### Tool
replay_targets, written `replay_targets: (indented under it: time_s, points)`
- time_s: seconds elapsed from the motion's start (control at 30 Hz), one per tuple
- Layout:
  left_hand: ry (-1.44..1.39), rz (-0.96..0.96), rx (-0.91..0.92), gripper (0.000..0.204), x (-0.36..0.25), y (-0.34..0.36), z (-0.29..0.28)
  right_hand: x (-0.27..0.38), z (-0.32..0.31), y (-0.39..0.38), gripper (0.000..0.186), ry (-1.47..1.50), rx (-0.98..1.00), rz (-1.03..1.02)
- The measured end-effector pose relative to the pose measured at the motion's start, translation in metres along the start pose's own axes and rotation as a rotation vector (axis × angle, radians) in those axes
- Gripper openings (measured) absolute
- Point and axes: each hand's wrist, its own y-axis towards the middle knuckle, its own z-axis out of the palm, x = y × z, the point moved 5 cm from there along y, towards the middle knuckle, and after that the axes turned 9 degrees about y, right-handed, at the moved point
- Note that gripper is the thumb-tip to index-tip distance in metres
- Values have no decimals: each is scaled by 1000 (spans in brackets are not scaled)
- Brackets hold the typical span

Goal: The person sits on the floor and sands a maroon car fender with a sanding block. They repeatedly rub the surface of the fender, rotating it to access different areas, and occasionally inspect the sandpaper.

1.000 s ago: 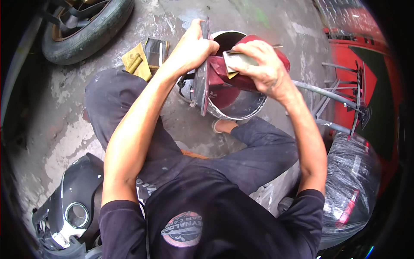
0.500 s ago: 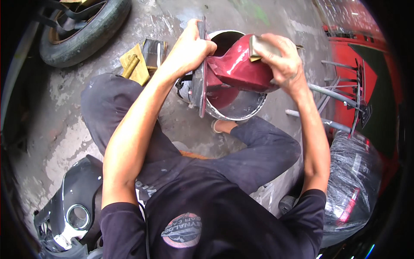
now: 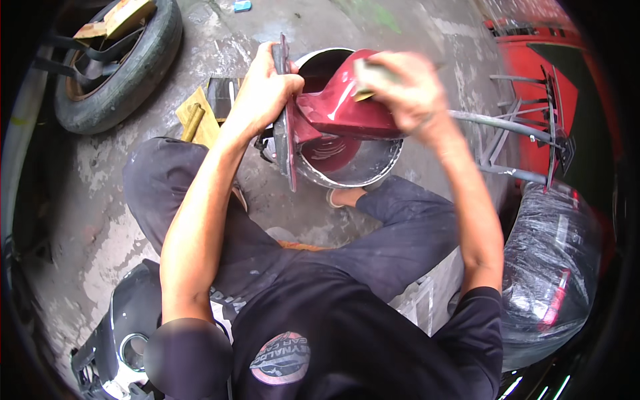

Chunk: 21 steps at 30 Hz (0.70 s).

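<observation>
A glossy red curved shell (image 3: 353, 113), with a dark flat flange (image 3: 289, 127) along its left side, is held over a round bucket (image 3: 375, 159). My left hand (image 3: 261, 93) grips the flange, thumb on the near face and fingers behind. My right hand (image 3: 408, 87), smeared by motion, holds a small pale sanding block (image 3: 368, 79) with a yellowish edge against the upper right of the shell. The fingers of that hand partly cover the block. Inside the bucket, reddish reflections show below the shell.
Yellow folded sandpaper (image 3: 195, 120) lies left of the bucket. A wheel with a tyre (image 3: 150, 87) rests at far left. Grey metal stand legs (image 3: 507, 123) reach in from the right, above a plastic-wrapped bundle (image 3: 553, 260). A black fairing part (image 3: 130, 300) lies near left.
The shell, bucket and both hands appear further left in view, along with the surroundings. My right hand has shifted along the shell's top with the sanding block; my left grip is unchanged.
</observation>
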Motion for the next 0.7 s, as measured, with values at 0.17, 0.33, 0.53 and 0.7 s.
replay_targets:
  time_s: [0.17, 0.33, 0.53, 0.7]
  points:
    - [-23, 28, -19, 60, -1, -3, -3, 26, 20, 4, 36, 127, -16, -59]
    - [-70, 59, -3, 60, 0, -2, 5, -34, -42, -33, 41, -203, 50, 123]
    - [-68, 51, -1, 61, -3, -8, -2, 50, -42, -18, 77, 226, 392, 688]
    - [-139, 128, 10, 74, -19, -24, 9, 46, -30, -10, 101, 187, 735, 788]
